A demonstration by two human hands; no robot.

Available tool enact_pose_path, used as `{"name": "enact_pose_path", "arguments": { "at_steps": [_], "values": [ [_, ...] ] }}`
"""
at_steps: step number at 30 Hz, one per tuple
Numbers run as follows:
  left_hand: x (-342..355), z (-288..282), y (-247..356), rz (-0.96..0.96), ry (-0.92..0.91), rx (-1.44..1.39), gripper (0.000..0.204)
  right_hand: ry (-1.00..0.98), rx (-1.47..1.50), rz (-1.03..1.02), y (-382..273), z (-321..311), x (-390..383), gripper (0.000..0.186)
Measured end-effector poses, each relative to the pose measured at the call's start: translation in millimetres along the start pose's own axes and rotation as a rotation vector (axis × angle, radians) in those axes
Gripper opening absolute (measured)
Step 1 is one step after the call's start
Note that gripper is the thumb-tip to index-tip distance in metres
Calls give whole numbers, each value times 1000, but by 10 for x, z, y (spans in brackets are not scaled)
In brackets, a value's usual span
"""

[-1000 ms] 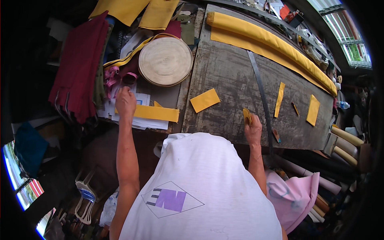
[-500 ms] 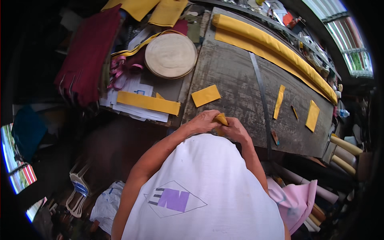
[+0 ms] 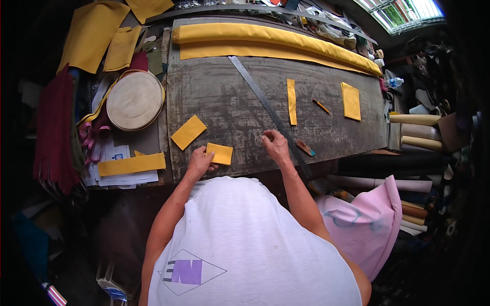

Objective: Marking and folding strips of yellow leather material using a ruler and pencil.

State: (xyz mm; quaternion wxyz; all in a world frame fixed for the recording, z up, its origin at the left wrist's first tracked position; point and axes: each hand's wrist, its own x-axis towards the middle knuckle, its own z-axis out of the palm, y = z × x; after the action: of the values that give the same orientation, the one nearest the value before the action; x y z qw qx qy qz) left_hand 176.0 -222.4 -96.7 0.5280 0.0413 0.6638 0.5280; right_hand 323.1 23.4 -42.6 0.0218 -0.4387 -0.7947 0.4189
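My left hand [image 3: 201, 163] grips the left edge of a small folded yellow fabric piece [image 3: 221, 154] at the near edge of the worktable [image 3: 235, 117]. My right hand [image 3: 276, 147] is apart from it, over the table to the right, with its fingers curled in; anything inside them is hidden. Just beside that hand runs a long metal ruler [image 3: 259, 94], slanting toward the near edge. A short flat tool with a teal tip [image 3: 305, 148] lies to the right of the ruler. Beyond my left hand rests a yellow rectangle of fabric [image 3: 189, 132].
A rolled yellow cloth [image 3: 275, 45] spans the table's far side. A narrow yellow strip [image 3: 291, 102], a pencil [image 3: 321, 106] and a folded yellow piece [image 3: 350, 101] lie at right. A round wooden disc [image 3: 135, 100] and pink-handled scissors [image 3: 86, 133] are at left.
My hands were together around the yellow piece; now they are apart. My left hand keeps the piece, and my right has let go and moved right. The whole view has shifted.
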Motion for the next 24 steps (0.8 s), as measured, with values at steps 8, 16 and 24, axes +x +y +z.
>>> {"name": "enact_pose_path", "arguments": {
  "at_steps": [8,16,24],
  "values": [
    [-106,57,71,20,86,58,29,412,-343,-120,583,-686,1469,52],
    [-111,154,-93,83,223,86,28,137,-68,53,919,-680,1870,52],
    [-31,78,-163,139,155,46,27,-105,218,-25,258,-94,1182,31]
  ]
}}
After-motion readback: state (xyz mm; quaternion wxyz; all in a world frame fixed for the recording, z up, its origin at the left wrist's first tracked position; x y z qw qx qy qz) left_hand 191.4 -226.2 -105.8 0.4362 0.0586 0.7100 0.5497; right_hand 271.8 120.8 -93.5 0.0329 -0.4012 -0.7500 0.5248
